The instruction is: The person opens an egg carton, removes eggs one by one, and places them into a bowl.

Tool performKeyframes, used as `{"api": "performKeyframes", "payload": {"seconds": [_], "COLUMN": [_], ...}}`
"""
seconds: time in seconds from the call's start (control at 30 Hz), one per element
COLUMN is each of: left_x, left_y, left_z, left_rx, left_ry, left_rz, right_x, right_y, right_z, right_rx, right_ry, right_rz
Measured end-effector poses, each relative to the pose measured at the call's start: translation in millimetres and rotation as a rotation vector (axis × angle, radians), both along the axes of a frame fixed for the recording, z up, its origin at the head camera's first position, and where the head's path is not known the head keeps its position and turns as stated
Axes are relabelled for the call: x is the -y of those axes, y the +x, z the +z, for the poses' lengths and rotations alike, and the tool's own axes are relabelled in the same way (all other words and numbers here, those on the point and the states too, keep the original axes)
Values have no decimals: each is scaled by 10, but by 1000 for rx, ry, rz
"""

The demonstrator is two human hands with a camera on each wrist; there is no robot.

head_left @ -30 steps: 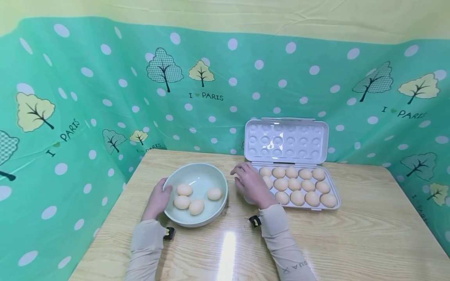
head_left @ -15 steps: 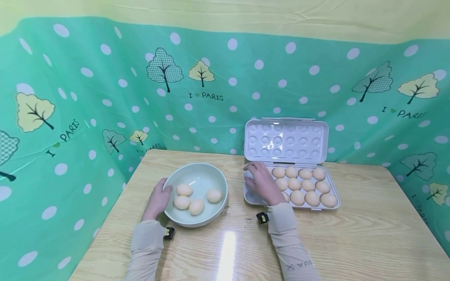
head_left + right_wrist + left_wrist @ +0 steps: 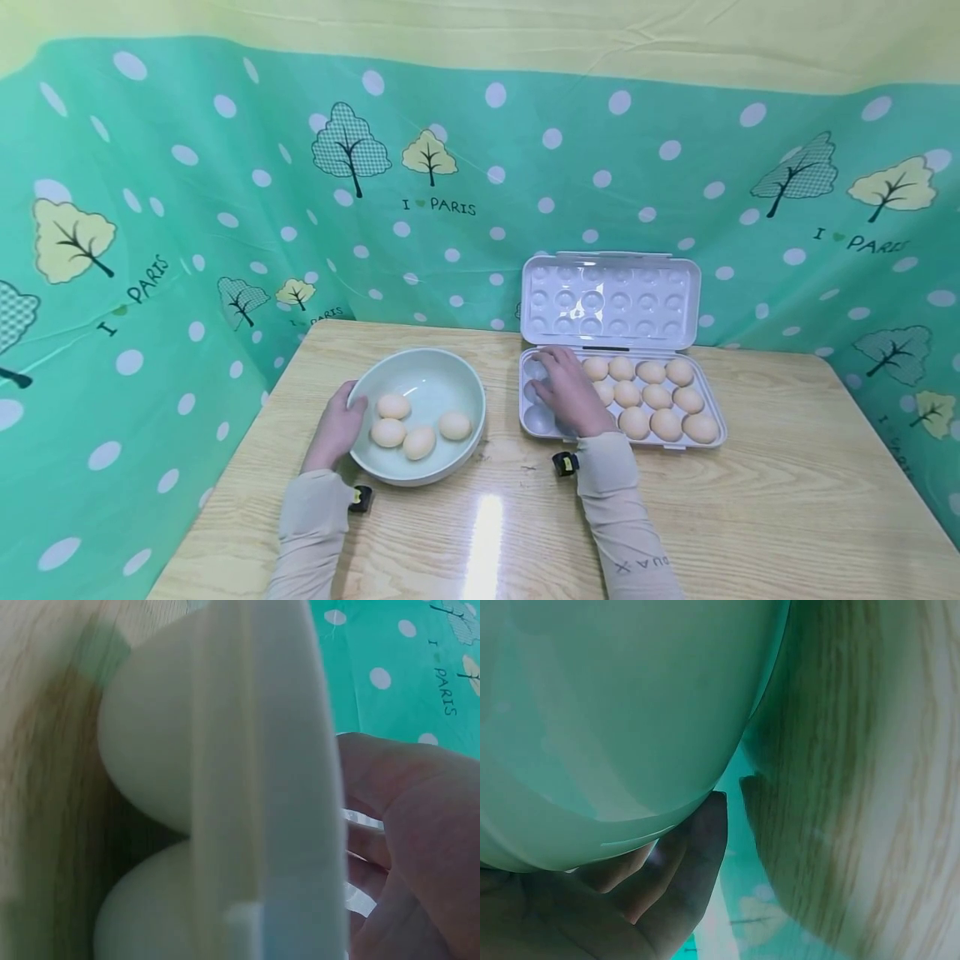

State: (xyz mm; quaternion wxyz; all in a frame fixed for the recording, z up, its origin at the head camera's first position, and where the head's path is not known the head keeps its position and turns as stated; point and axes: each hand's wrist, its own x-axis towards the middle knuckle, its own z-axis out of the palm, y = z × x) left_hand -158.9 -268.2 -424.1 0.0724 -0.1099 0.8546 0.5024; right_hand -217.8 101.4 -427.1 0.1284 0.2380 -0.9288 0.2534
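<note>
A pale green bowl (image 3: 431,379) with several eggs (image 3: 388,432) in it stands left of the middle. My left hand (image 3: 336,429) holds its left rim; in the left wrist view the fingers (image 3: 697,855) lie against the bowl's outer side. To the right, a white plastic egg carton (image 3: 537,419) has its lid open. Its leftmost column has bare cups, and eggs (image 3: 657,395) fill the columns on the right. Over the second column from the left, my right hand (image 3: 573,396) reaches down with bent fingers. Whether these fingers grip an egg is hidden, also in the right wrist view.
Both bowl and carton stand on a wooden table (image 3: 780,467), with a gap between them. The raised carton lid (image 3: 611,302) leans near the green dotted cloth (image 3: 480,167) that hangs behind and at the sides.
My right hand has moved right from the carton's left edge to over its second column, uncovering the bare cups. The rightmost egg in the bowl has rolled slightly. My left hand stays put.
</note>
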Motion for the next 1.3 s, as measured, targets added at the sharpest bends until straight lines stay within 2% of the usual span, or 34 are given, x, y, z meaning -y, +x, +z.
{"api": "performKeyframes", "payload": {"seconds": [0.43, 0.63, 1.3], "left_x": [-2, -5, -1], "left_y": [5, 4, -6], "left_z": [-3, -5, 0], "left_rx": [-2, 1, 3], "left_ry": [4, -4, -6], "left_rz": [4, 4, 8], "right_x": [-82, -105, -153], "right_y": [-30, -45, -31], "right_z": [-78, -85, -78], "right_rx": [11, 62, 131], "right_ry": [32, 42, -10], "right_rz": [-22, -41, -91]}}
